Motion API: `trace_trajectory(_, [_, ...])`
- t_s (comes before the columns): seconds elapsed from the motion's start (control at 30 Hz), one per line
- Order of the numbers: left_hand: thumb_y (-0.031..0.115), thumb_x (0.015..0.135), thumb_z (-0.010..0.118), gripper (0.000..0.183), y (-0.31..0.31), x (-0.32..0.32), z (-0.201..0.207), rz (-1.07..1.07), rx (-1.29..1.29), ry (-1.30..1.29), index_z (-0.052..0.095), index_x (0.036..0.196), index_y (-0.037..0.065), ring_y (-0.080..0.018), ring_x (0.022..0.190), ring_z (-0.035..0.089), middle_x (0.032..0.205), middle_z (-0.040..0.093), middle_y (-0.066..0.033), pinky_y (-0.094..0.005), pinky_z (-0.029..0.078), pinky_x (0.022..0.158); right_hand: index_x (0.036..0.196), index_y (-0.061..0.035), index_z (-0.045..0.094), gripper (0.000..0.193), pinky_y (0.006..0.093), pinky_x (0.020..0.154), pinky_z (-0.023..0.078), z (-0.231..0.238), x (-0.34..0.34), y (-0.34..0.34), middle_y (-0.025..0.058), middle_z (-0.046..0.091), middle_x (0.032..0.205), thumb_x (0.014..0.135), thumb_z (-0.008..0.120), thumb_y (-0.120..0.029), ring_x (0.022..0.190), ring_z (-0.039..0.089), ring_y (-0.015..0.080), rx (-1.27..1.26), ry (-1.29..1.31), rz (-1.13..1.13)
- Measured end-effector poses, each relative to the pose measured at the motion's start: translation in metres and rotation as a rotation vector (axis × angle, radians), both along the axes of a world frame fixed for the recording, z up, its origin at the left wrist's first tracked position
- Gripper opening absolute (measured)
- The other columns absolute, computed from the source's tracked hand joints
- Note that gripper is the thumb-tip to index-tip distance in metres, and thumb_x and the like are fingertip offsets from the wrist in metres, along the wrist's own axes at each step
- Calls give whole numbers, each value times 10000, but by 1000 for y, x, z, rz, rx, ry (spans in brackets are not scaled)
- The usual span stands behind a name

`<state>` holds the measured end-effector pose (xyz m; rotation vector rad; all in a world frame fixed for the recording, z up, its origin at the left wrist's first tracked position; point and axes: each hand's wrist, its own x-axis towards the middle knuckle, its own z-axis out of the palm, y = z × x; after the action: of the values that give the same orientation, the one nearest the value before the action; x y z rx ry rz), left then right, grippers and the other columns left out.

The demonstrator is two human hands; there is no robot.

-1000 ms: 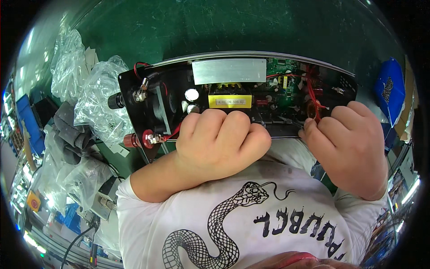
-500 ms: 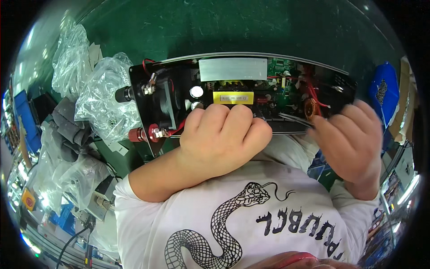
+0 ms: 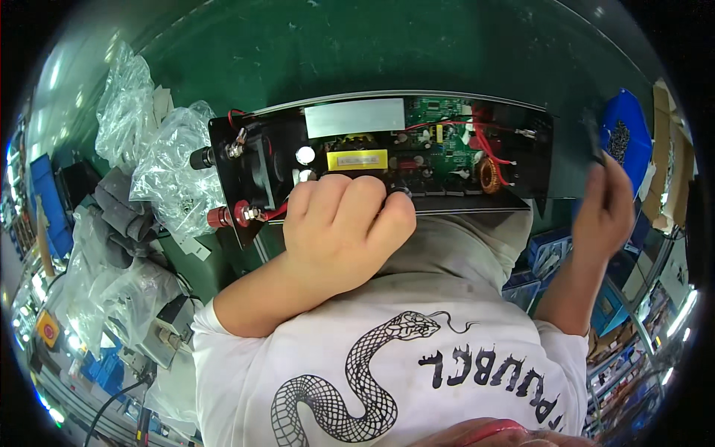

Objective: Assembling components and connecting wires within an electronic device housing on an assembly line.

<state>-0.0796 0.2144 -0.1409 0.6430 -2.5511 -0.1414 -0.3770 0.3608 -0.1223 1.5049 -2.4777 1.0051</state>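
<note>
An open power inverter [image 3: 354, 123] lies across the bench, its circuit board [image 3: 447, 153], yellow-wrapped transformer [image 3: 357, 159] and copper coil [image 3: 489, 177] showing. Black [image 3: 201, 158] and red terminals [image 3: 218, 217] stick out of its left end, beside a fan. My left hand [image 3: 346, 231] is closed over the near edge of the housing, fingertips hidden inside. My right hand [image 3: 607, 205] is off to the right, pinching dark tweezers [image 3: 596, 141], blurred, that point away from me beside a blue tray [image 3: 625, 112] of small screws.
Clear plastic bags [image 3: 179, 164] and a grey cloth [image 3: 130, 212] lie left of the inverter. A cardboard box [image 3: 661, 160] stands beyond the blue tray at the right. Blue bins [image 3: 551, 253] sit below the bench edge. Loose red wires [image 3: 488, 141] rise from the board.
My right hand has moved right with the tweezers, away from the board and over to the blue tray. The inverter and my left hand have shifted slightly left.
</note>
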Motion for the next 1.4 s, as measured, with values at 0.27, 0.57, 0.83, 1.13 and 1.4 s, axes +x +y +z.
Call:
trace_trajectory(0.27, [188, 686, 646, 265, 15, -35, 13, 2, -83, 31, 663, 949, 155, -198, 963, 534, 1009, 566, 2, -378, 351, 855, 1127, -17, 707, 188, 287, 777, 527, -56, 2, -20, 121, 682, 1051, 953, 636, -10, 910, 672, 215, -40, 8, 126])
trace_trajectory(0.57, [187, 708, 765, 235, 8, -50, 32, 3, 109, -225, 679, 924, 148, -257, 1099, 488, 1084, 575, 14, -447, 344, 908, 1077, -2, 695, 154, 364, 825, 525, -48, 2, -32, 152, 681, 1021, 932, 643, -2, 927, 658, 296, -47, 67, 123])
trace_trajectory(0.83, [252, 684, 798, 266, -25, -65, 22, -184, -42, -131, 680, 905, 163, -229, 1093, 487, 1086, 567, 22, -411, 359, 928, 1181, 1, 642, 268, 390, 891, 484, -34, 8, -23, 152, 658, 1020, 914, 634, -17, 918, 609, 320, 39, -8, 48])
trace_trajectory(1.13, [351, 736, 782, 258, -191, -141, 23, -489, -298, -212, 683, 870, 155, -250, 1115, 504, 1097, 570, 3, -421, 420, 896, 1115, -13, 650, 235, 441, 925, 471, -40, 5, -29, 154, 639, 1107, 880, 645, -27, 1025, 601, 349, 105, 17, 4])
trace_trajectory(1.4, [181, 789, 711, 217, -315, -264, 55, 264, -422, -202, 715, 990, 99, -321, 972, 662, 1034, 655, -72, -438, 550, 805, 1074, -19, 659, 213, 444, 885, 478, -32, 13, -36, 144, 635, 1068, 861, 642, -28, 999, 602, 353, 84, -20, -50])
